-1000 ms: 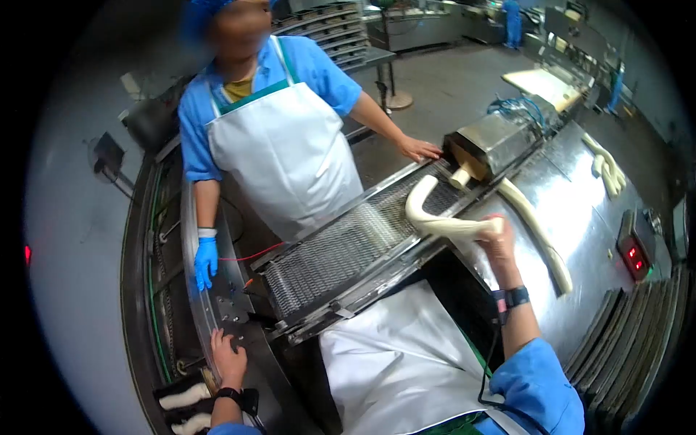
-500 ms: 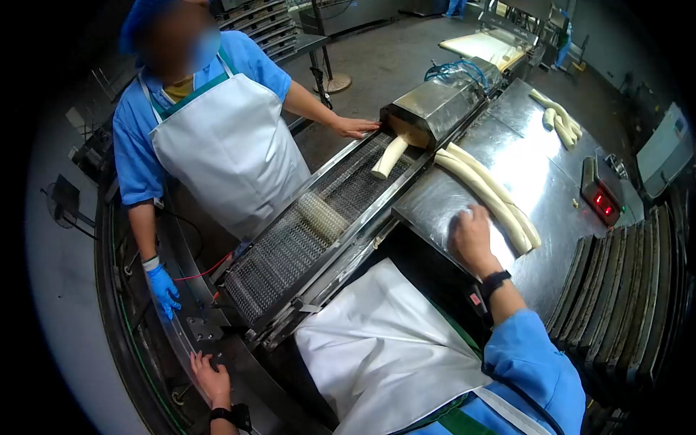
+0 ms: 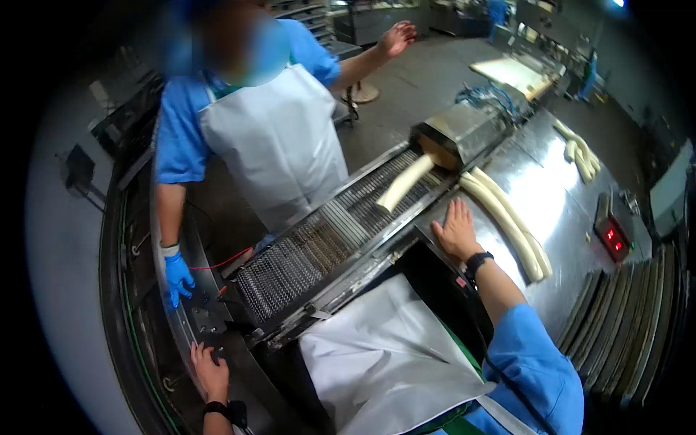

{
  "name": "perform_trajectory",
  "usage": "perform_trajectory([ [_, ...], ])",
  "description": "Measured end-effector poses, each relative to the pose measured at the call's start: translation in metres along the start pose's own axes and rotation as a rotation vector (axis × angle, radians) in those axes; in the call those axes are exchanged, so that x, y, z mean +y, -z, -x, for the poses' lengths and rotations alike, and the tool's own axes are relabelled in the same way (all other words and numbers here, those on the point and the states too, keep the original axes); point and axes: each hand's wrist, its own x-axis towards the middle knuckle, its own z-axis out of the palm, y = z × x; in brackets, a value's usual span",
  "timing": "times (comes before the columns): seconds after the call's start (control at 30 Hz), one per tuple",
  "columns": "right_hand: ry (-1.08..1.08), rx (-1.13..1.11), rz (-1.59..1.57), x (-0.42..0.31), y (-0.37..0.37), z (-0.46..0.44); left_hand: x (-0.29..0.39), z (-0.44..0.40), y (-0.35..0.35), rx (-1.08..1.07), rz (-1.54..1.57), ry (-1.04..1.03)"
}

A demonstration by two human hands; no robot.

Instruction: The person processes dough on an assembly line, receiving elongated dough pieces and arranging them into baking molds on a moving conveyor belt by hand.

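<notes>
My right hand [image 3: 457, 230] lies open, fingers stretched out, at the edge of the steel table [image 3: 500, 264] beside the conveyor. Just right of it, two long pale dough logs [image 3: 504, 221] lie side by side, apart from my fingers. Another dough log [image 3: 404, 184] sticks out of the metal housing onto the mesh conveyor belt [image 3: 286, 272]. At the lower left, my left hand [image 3: 211, 372] rests with fingers apart on a metal rail at the conveyor's end, holding nothing.
Across the conveyor stands a co-worker in a white apron [image 3: 279, 138], one blue-gloved hand [image 3: 176, 277] on the rail. More dough pieces [image 3: 578, 154] lie on the far table end. A red-lit display [image 3: 615, 235] and stacked trays [image 3: 620, 326] are at the right.
My right hand has shifted toward the conveyor side and its fingers have straightened. The co-worker's bare hand has risen off the machine's edge. The dough log extends further from the housing.
</notes>
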Motion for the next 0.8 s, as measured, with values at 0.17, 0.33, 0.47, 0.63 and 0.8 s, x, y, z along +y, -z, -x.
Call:
perform_trajectory([
  [0.17,0.042,-0.027,-0.014,-0.007,0.001,-0.011,-0.016,-0.002,-0.014,0.039,-0.046,-0.075],
  [0.33,0.236,0.048,-0.077,-0.045,0.031,-0.024,-0.009,-0.003,-0.012,0.025,-0.011,-0.024],
  [0.47,0.463,0.052,-0.031,-0.096,0.023,-0.037,0.002,-0.004,0.002,-0.021,0.007,0.015],
  [0.63,0.575,0.142,-0.089,-0.138,-0.006,-0.029,-0.010,-0.002,-0.009,0.020,0.015,-0.026],
  [0.8,0.735,0.183,0.045,-0.147,0.003,-0.016,-0.019,-0.001,-0.020,0.066,0.020,-0.037],
])
